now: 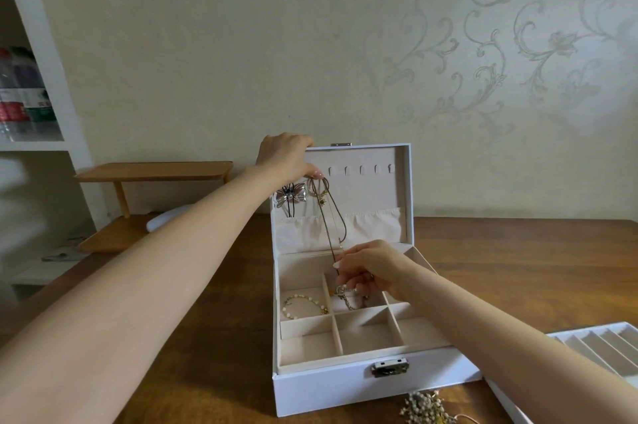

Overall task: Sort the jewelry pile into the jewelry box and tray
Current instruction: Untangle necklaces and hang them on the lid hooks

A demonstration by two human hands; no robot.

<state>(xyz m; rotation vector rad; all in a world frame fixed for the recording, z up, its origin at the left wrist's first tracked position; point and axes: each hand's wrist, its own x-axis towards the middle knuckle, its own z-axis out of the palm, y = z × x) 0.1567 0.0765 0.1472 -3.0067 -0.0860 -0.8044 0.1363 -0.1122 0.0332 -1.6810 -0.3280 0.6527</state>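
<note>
A white jewelry box (328,389) stands open on the wooden table, its lid upright with a row of hooks. My left hand (284,157) grips the lid's top left corner and pinches the top of a thin gold necklace (328,216) at a hook. My right hand (373,268) pinches the necklace's lower end above the box's middle back compartment. A silver bow piece (291,196) hangs on the lid's left. A pearl bracelet (303,306) lies in the left compartment. A white slotted tray (600,344) sits at the right edge. A beaded pile (423,408) lies in front of the box.
A wooden two-tier stand (155,171) is behind on the left, with a white object (165,218) on its lower board. A white shelf with bottles (24,95) stands at far left. A chain piece (355,301) lies in the box's middle compartment under my right hand.
</note>
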